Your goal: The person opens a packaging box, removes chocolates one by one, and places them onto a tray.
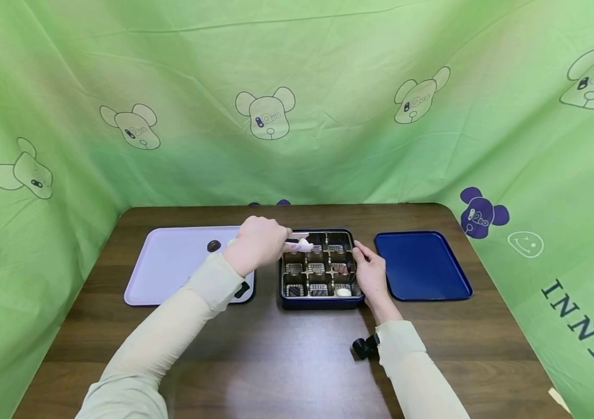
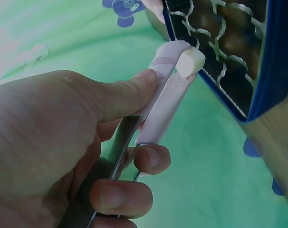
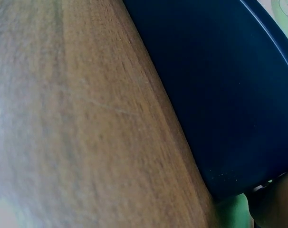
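Observation:
My left hand grips metal tongs whose tips carry pale pink sleeves. Between the tips, a small cream-white chocolate is held beside the rim of the box in the left wrist view. In the head view those tips are over the upper left of the dark blue box. Its dark insert is divided into several compartments; a white piece lies at front right and a reddish-brown piece behind it. My right hand holds the box's right side, thumb near the rim.
A pale lilac tray lies left, partly covered by my left arm; a dark oval chocolate and a black piece show on it. A flat blue lid or tray lies right. Green printed cloth surrounds the wooden table.

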`<state>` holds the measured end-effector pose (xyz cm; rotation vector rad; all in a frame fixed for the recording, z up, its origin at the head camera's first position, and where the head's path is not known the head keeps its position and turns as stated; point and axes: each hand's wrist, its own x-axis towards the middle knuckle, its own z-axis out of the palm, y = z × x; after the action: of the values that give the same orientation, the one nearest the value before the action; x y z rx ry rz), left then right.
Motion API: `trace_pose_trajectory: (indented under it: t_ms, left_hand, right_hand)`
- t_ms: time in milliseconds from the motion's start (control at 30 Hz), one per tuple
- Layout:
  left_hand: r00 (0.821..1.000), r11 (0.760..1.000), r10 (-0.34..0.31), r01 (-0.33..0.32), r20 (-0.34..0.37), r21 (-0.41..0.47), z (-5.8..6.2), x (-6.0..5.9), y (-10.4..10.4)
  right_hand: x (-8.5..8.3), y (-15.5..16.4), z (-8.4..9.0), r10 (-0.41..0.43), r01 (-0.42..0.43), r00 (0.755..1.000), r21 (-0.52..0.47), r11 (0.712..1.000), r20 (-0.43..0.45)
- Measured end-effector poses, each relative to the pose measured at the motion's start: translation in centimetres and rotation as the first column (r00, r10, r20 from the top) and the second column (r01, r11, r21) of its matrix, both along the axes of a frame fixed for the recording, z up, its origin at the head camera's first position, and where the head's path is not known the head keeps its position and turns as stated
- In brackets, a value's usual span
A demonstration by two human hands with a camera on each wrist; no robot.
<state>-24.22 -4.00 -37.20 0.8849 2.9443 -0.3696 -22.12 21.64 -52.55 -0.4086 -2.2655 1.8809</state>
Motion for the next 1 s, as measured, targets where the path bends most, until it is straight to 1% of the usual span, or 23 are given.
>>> trace_pose_trajectory:
  t_ms: [100,300,500,600,733,833,1000]
  left_hand:
    - [1.000,1.000,0.012,-0.012,0.005,0.015,0.1,0.0,-0.9]
    - [0.999,0.998,0.041,-0.040,-0.019,0.057,0.4,0.1,-3.4]
    - [0.994,0.987,0.109,-0.106,-0.018,0.120,-0.1,0.0,-6.7]
    - [0.988,0.977,0.156,-0.154,-0.002,0.149,-0.5,0.0,-8.4]
    - [0.980,0.962,0.198,-0.197,0.018,0.187,-0.8,0.2,-10.5]
    - [0.976,0.951,0.216,-0.217,0.029,0.220,-1.2,0.6,-12.0]
    - [0.959,0.926,0.267,-0.281,0.091,0.251,-1.7,1.2,-14.0]
  right_hand:
    - [0.0,0.0,0.1,0.001,-0.001,1.000,0.000,1.000,0.003]
    - [0.0,0.0,0.2,0.006,-0.006,1.000,-0.004,1.000,0.006]
    - [-0.1,0.0,0.1,0.012,-0.012,1.000,0.004,1.000,0.007]
    - [-0.1,0.0,0.1,0.012,-0.012,1.000,0.010,1.000,0.005]
    - [-0.1,0.0,0.0,0.011,-0.011,1.000,0.013,1.000,0.004]
    - [0.1,0.0,0.0,0.016,-0.016,1.000,0.016,1.000,0.012]
    - [0.2,0.0,0.1,0.016,-0.016,1.000,0.021,1.000,0.017]
